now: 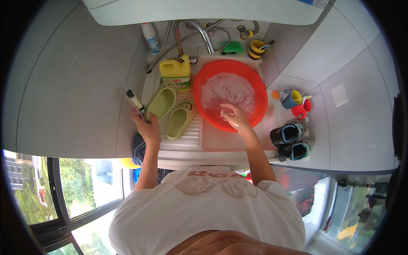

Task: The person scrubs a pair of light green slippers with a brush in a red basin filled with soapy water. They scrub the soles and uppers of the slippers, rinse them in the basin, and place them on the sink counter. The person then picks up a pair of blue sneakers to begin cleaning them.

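My left hand (149,130) grips the heel end of a pale green clog (162,101), its thumb over the inner rim. Close beside those fingers is a narrow item (135,100) with a dark end and a label; whether the hand touches it is unclear. A second green clog (178,122) lies on the ribbed drainboard of the white sink (229,142). Over the near part of a red plastic basin (262,95) hangs my right hand (235,117), wet, with fingers loosely bent and nothing visible in them. Foamy water (228,87) lies in the basin.
A yellow detergent jug (174,68) stands behind the clogs, below a metal faucet (204,35). Right of the basin are blue (287,100) and red cups (301,110) and a pair of dark shoes (291,140). A white fixture (204,12) overhangs the back.
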Motion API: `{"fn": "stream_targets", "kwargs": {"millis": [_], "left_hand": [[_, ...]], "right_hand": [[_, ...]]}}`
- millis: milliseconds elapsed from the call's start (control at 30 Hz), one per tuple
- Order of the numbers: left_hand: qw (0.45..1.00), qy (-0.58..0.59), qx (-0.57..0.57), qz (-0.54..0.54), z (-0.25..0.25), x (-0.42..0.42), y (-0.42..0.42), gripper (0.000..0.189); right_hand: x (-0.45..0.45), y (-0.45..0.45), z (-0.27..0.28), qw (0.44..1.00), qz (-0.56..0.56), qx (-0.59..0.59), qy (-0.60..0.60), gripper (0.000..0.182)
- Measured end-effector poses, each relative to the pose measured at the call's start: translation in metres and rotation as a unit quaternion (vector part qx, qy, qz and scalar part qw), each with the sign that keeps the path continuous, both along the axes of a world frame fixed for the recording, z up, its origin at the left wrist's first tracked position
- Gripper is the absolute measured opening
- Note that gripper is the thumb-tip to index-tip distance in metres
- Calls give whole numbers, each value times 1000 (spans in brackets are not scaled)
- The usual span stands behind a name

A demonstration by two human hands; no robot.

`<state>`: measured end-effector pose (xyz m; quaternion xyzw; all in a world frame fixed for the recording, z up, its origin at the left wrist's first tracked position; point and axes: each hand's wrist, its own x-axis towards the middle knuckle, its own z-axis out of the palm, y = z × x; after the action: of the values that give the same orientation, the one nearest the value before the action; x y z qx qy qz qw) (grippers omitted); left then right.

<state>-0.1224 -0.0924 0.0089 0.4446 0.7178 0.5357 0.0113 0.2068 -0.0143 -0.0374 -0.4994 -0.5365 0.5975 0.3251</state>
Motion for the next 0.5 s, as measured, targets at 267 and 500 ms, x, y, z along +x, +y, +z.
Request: {"fn": "stream_targets", "kwargs": {"millis": [267, 500], "left_hand": [[993, 55, -106, 3, -48, -8, -4, 79], [993, 111, -37, -16, -14, -3, 3, 77]], "right_hand": [[9, 0, -32, 998, -54, 18, 10, 36], [17, -9, -38, 996, -83, 35, -17, 36]]}}
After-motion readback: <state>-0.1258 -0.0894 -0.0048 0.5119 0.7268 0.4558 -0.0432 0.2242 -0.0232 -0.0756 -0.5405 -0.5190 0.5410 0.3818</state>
